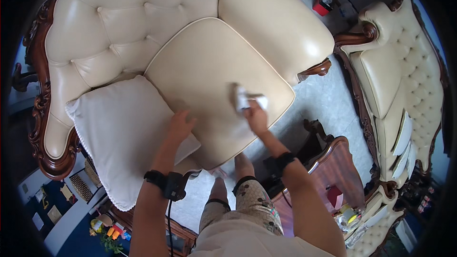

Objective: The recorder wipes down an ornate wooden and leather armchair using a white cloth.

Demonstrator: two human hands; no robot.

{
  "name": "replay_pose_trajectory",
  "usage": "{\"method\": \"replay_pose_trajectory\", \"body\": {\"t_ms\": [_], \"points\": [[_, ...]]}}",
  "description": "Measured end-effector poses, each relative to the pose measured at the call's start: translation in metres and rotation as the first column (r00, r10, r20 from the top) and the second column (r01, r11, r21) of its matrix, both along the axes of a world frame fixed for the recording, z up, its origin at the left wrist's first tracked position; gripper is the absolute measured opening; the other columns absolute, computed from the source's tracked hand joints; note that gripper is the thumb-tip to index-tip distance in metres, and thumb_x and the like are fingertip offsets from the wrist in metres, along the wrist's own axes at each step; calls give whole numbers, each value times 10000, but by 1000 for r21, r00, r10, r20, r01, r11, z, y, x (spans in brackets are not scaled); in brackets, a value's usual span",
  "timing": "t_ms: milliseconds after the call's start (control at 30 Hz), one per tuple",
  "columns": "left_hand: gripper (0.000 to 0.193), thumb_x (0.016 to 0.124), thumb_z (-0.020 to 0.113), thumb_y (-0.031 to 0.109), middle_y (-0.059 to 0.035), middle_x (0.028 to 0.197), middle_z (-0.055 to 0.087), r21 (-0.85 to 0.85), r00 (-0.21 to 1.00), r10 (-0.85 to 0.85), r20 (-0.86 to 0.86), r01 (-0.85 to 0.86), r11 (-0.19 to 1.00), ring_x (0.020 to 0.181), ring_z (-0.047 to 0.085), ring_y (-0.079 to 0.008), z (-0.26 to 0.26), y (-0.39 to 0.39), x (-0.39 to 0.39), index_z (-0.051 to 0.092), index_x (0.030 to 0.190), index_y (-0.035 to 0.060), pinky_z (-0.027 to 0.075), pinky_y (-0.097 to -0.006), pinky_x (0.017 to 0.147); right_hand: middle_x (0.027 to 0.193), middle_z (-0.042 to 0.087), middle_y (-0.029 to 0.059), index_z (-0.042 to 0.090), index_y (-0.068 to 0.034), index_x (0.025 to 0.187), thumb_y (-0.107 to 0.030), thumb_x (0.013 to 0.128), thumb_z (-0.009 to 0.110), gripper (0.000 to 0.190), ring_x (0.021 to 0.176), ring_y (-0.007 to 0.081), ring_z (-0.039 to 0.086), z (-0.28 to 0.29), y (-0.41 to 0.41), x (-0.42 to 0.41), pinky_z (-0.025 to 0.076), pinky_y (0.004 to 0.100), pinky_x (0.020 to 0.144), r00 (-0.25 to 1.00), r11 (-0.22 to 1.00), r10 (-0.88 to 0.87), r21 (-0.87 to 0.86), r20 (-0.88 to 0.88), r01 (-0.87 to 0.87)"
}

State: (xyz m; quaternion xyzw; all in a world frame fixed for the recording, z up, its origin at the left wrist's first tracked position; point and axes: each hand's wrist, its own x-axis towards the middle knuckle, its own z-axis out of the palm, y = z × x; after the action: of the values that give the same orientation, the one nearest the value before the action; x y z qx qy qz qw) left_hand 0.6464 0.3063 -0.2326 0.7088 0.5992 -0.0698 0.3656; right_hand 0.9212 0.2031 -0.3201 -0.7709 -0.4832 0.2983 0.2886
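Observation:
My right hand (256, 117) grips a small white object (242, 100), too blurred by motion to name for certain. It is over the front half of a cream leather seat cushion (210, 60) with pale piping, part of a button-tufted sofa (125, 25) with a carved wooden frame. To the left, my left hand (181, 125) has its fingers loosely apart and holds nothing. That hand is at the edge of a white throw pillow (121, 125) with a braided border, which leans on the sofa's left side. Whether the left hand presses on the pillow or the seat is unclear.
A padded armrest (271, 18) bounds the seat at the upper right. Close by my right arm stands a dark wooden table (332, 171). Another tufted sofa (400, 78) runs along the right, across grey floor (321, 103). A cable (169, 225) hangs from my left wrist device.

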Motion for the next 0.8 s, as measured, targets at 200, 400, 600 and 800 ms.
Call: {"method": "replay_pose_trajectory", "body": {"t_ms": [200, 400, 600, 800], "points": [[738, 757, 718, 262, -264, 1389, 354, -81, 977, -53, -207, 37, 996, 1252, 400, -410, -52, 3, 11, 364, 1371, 59, 349, -451, 1051, 1515, 239, 51, 461, -292, 1344, -373, 749, 690, 643, 1397, 316, 192, -4, 21, -85, 195, 630, 1066, 707, 774, 630, -191, 322, -603], [923, 702, 758, 268, -293, 1476, 135, -130, 943, -42, -329, -2, 991, 1271, 367, -443, -92, 2, 10, 231, 1441, 97, 376, -466, 1032, 1529, 218, 9, 438, -326, 1363, -454, 756, 657, 658, 1417, 288, 151, -39, 84, -61, 117, 630, 1093, 585, 671, 672, -40, 453, -740], [1057, 644, 792, 356, -270, 1510, 19, -260, 911, -76, -406, -35, 965, 1305, 339, -431, -86, 13, 15, 176, 1474, 136, 382, -464, 1037, 1546, 172, 26, 330, -331, 1427, -495, 856, 530, 627, 1424, 303, 130, -43, 182, -17, 113, 647, 1083, 691, 866, 480, -164, 540, -473], [1101, 616, 809, 406, -257, 1516, 9, -329, 937, -69, -343, -51, 943, 1336, 296, -423, -88, 15, 13, 173, 1480, 159, 378, -460, 1047, 1523, 223, 82, 336, -290, 1423, -422, 855, 568, 627, 1389, 353, 207, -58, 149, 64, 196, 650, 1046, 831, 957, 291, -152, 475, -248]]}}
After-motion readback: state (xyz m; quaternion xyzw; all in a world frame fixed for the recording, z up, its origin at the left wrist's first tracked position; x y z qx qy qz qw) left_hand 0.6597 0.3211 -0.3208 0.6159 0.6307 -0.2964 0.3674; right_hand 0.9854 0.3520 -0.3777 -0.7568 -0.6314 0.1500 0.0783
